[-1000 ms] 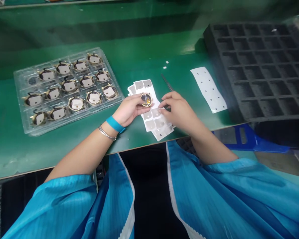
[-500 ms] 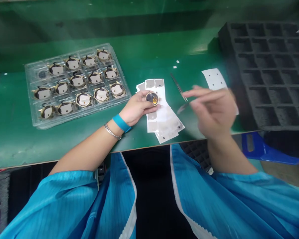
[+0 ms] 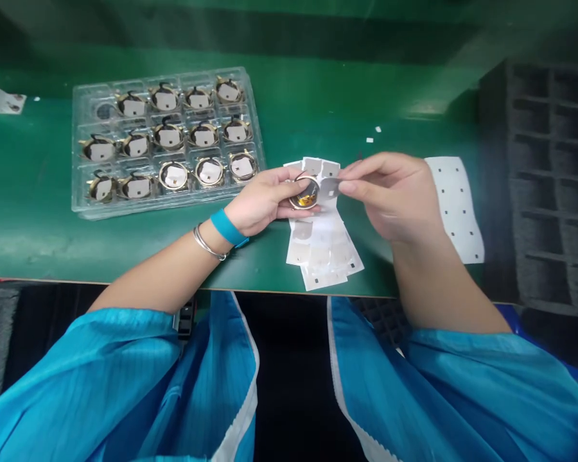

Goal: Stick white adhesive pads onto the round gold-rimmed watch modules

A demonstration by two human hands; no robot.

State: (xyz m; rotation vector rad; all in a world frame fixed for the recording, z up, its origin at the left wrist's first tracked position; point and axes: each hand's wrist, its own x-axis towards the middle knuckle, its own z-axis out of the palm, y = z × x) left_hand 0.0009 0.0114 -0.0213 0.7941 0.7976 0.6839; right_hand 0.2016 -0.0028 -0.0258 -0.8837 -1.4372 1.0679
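Observation:
My left hand (image 3: 262,204) pinches a small round gold-rimmed part (image 3: 305,192) just above a fan of white sticker sheets (image 3: 324,250) on the green table (image 3: 38,212). My right hand (image 3: 395,192) is closed in a pinch on a small grey round sticker (image 3: 328,187), held right beside the part. A blue band and a metal bangle sit on my left wrist.
A clear plastic tray (image 3: 77,160) with several gold-rimmed parts lies at the left. A white backing sheet (image 3: 455,205) with small dots lies to the right of my right hand. A black compartment tray (image 3: 549,179) stands at the far right. The table's front edge runs just below the sheets.
My right hand swung out to the right, then came back left with a grey sticker pinched next to the part. The left hand kept hold of the part.

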